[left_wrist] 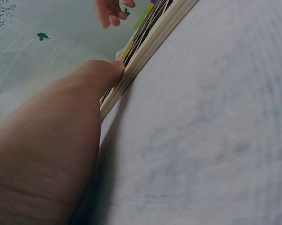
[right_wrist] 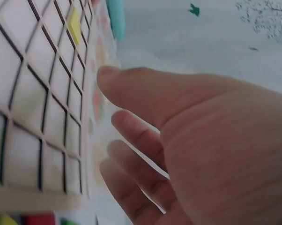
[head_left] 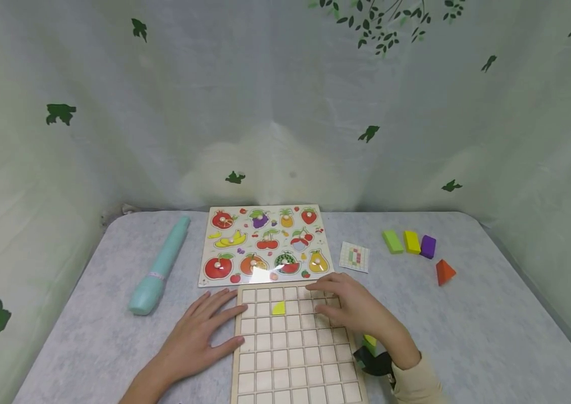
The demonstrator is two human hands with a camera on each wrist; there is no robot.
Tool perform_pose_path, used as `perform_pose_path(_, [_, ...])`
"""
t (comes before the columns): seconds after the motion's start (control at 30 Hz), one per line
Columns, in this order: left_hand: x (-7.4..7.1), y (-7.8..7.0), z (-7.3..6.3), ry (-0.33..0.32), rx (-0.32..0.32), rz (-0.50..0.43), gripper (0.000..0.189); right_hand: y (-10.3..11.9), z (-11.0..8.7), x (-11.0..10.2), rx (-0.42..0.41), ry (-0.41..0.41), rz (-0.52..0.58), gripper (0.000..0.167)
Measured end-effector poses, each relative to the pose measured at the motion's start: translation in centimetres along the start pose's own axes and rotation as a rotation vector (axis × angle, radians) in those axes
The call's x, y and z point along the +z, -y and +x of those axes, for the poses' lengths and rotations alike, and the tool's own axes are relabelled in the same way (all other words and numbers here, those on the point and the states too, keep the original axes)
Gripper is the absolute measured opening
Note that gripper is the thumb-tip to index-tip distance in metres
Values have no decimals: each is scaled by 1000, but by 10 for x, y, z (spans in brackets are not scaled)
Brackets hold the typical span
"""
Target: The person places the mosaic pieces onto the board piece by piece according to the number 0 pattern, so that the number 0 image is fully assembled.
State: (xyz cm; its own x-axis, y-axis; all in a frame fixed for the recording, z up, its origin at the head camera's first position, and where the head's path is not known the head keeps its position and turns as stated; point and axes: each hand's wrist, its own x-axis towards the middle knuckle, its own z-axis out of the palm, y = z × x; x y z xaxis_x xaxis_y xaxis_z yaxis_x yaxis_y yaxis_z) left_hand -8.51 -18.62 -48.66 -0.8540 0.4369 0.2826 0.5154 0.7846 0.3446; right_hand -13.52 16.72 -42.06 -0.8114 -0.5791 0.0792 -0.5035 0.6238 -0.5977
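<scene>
A wooden grid board [head_left: 279,359] with square cells lies in front of me, a small yellow piece with one rounded side [head_left: 279,308] in a cell of its upper rows. My left hand [head_left: 197,336] lies spread at the board's left edge; in the left wrist view its thumb [left_wrist: 106,75] touches the side of the board. Over the upper right cells hovers my right hand [head_left: 353,306], fingers loosely bent and nothing between them. In the right wrist view its thumb [right_wrist: 131,86] and fingers stand apart.
Behind the board lies a fruit peg puzzle [head_left: 240,257], with a pattern card [head_left: 354,257] to its right. Farther right are green [head_left: 393,242], yellow [head_left: 411,242], purple [head_left: 428,247] and orange [head_left: 445,272] blocks. A teal tapered object [head_left: 156,275] lies left. A yellow-green block [head_left: 369,343] shows beside my right wrist.
</scene>
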Motion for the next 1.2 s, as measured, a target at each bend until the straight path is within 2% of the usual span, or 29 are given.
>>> perform_pose_path(0.17, [0,0,0,-1,0,1,61,-12,-9,-19,34,-5,0,38])
perform_pose_path(0.4, [0,0,1,-17,16,8,61,-28,-20,-37,143,-12,-21,37])
perform_pose_path(0.87, [1,1,1,-13,9,-6,61,-60,-30,-44,366,19,-21,33])
perform_pose_path(1.0, [1,1,1,-19,16,0,61,-65,-32,-43,379,13,-36,25])
perform_pose_path(1.2, [0,0,1,-1,0,0,62,-70,-33,-43,352,-11,-77,20])
